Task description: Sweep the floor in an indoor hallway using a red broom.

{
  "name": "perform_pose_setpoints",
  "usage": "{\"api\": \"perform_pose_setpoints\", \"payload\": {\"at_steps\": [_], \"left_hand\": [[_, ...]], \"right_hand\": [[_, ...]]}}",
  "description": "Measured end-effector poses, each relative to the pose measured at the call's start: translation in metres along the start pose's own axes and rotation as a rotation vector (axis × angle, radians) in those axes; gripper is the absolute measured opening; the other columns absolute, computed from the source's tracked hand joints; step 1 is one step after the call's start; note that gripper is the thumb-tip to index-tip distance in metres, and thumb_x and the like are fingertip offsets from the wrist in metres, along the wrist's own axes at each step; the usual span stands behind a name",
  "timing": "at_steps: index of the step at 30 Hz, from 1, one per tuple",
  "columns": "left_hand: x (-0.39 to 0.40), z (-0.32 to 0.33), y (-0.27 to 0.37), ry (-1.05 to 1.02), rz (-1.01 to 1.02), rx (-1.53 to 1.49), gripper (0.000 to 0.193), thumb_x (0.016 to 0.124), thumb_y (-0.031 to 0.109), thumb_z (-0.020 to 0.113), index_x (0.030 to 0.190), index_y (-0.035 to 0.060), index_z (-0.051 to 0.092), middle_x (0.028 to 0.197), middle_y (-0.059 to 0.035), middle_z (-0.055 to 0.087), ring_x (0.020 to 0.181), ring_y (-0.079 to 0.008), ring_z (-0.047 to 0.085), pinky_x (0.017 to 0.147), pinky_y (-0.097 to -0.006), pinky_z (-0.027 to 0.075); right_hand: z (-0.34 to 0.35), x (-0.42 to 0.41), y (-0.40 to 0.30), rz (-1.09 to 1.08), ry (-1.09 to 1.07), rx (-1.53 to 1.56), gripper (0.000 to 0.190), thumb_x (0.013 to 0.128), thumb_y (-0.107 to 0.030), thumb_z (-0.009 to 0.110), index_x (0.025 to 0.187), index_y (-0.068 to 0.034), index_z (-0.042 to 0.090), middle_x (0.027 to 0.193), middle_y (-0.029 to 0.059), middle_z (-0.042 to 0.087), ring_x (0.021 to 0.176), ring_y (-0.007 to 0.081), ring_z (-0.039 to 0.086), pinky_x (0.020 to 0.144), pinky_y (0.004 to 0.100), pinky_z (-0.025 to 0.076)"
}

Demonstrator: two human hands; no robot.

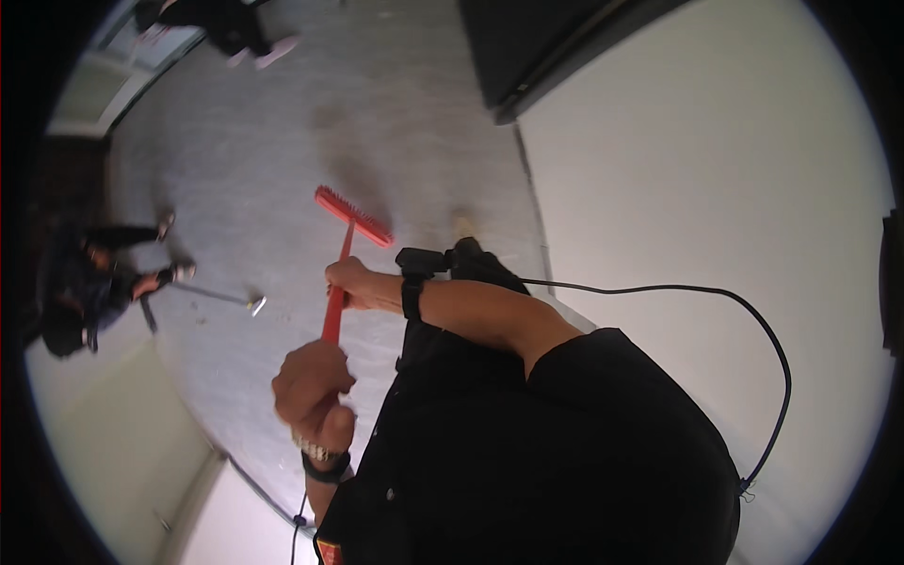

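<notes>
A red push broom (353, 214) with a stiff-bristled head is held slantwise ahead of me, its head at the grey floor. My right hand (347, 282) grips the red handle (332, 316) lower down, close to the head. Higher up, nearer the camera, my left hand (314, 388) is closed around the handle's upper part and hides its end. A black strapped device (417, 268) sits on my right wrist. On my left wrist are a pale bracelet (311, 446) and a black band (326, 466).
White wall (671, 176) runs along my right, with a dark panel (522, 49) farther ahead. A black cable (706, 288) loops beside me. At left, a person (92, 282) has a long-handled tool (219, 294) near them. Another person (233, 32) is at the far end of the floor (226, 141).
</notes>
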State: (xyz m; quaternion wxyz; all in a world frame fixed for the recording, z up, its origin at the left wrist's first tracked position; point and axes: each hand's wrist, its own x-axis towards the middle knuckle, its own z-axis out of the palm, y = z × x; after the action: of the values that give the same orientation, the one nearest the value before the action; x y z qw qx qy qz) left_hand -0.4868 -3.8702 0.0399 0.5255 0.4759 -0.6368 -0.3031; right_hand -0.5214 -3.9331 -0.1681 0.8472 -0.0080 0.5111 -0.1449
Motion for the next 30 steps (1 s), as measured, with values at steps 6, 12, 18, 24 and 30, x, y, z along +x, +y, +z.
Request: {"api": "perform_pose_setpoints", "payload": {"at_steps": [6, 12, 18, 24, 30], "left_hand": [[0.020, 0.027, 0.013, -0.177, -0.006, -0.272, 0.061, 0.081, 0.053, 0.043, 0.050, 0.0017, 0.047, 0.046, -0.0044, 0.046, 0.044, -0.0209, 0.049, 0.046, -0.0298, 0.040], [0.067, 0.088, 0.001, -0.548, -0.130, -0.637, 0.064, 0.085, 0.051, 0.035, 0.053, -0.0018, 0.048, 0.045, -0.0078, 0.045, 0.039, -0.0176, 0.043, 0.042, -0.0293, 0.036], [0.068, 0.210, -0.049, -0.848, -0.410, -0.795, 0.050, 0.092, 0.034, 0.031, 0.063, -0.0024, 0.050, 0.050, -0.0077, 0.047, 0.043, -0.0105, 0.044, 0.043, -0.0228, 0.036], [0.039, 0.273, -0.077, -0.986, -0.773, -0.688, 0.051, 0.091, 0.036, 0.035, 0.056, 0.0028, 0.051, 0.049, -0.0040, 0.048, 0.041, -0.0091, 0.043, 0.043, -0.0216, 0.035], [0.143, 0.272, -0.112, -0.841, -0.400, -0.560, 0.046, 0.092, 0.032, 0.034, 0.060, 0.0039, 0.051, 0.050, -0.0027, 0.048, 0.042, -0.0070, 0.042, 0.041, -0.0198, 0.031]], "right_hand": [[-0.060, -0.063, -0.036, -0.244, 0.199, 0.208, 0.016, 0.074, -0.006, 0.045, 0.089, -0.004, 0.041, 0.067, 0.0067, 0.043, 0.057, 0.0203, 0.048, 0.051, 0.0396, 0.044], [-0.156, -0.100, -0.026, -0.368, 0.490, 0.637, 0.014, 0.073, -0.016, 0.056, 0.075, -0.004, 0.049, 0.064, 0.0101, 0.049, 0.057, 0.0225, 0.053, 0.049, 0.0414, 0.045], [-0.280, -0.120, 0.032, -0.492, 0.674, 0.327, 0.022, 0.068, -0.022, 0.065, 0.065, -0.003, 0.055, 0.061, 0.0111, 0.055, 0.052, 0.0198, 0.053, 0.048, 0.0346, 0.044], [-0.349, -0.101, 0.035, -0.486, 0.813, -0.937, 0.017, 0.072, -0.020, 0.060, 0.070, -0.003, 0.056, 0.067, 0.0114, 0.057, 0.057, 0.0197, 0.055, 0.047, 0.0319, 0.044], [-0.329, -0.026, -0.108, -0.310, 0.437, 1.115, 0.015, 0.079, -0.005, 0.037, 0.093, -0.008, 0.041, 0.077, 0.0088, 0.047, 0.064, 0.0224, 0.051, 0.050, 0.0398, 0.046]]}}
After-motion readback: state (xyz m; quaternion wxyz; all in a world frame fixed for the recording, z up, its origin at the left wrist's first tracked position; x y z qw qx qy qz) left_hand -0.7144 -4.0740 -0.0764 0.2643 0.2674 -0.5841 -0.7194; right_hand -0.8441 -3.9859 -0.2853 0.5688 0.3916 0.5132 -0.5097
